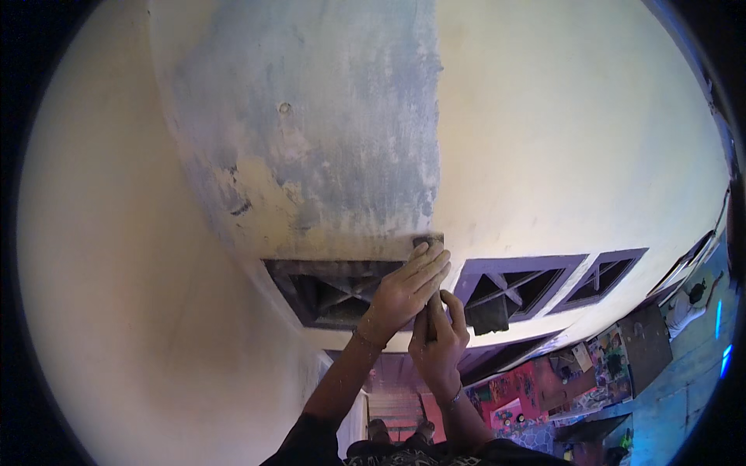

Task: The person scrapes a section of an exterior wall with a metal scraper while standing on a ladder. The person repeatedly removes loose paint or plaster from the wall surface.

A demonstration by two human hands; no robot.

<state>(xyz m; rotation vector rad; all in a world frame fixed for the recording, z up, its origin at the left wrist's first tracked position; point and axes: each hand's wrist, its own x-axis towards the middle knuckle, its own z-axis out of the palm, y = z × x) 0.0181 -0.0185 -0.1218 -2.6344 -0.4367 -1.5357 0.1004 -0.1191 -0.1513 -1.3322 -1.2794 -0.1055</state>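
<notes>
A scraper-like tool with a dark, flat end (432, 237) is against the painted wall (349, 242), just above a vent opening. My left hand (411, 285) lies over the tool, its fingers stretched flat toward the working end. Below it, my right hand (440, 341) is closed around the lower part, probably the handle, which is mostly hidden by my fingers. Over the hands rises a grey-blue patch of bared wall (361, 140), streaked with white and bordered by cream paint. Flaked cream remnants (262, 192) cling to its lower left.
Purple-framed vents with crossed bars (349, 289) (518, 288) line the wall; a dark cloth (488, 317) hangs from one. A side wall (145, 291) stands close on my left. My feet (424, 431) are far below. Cluttered furniture (559, 378) and another person (688, 311) are at lower right.
</notes>
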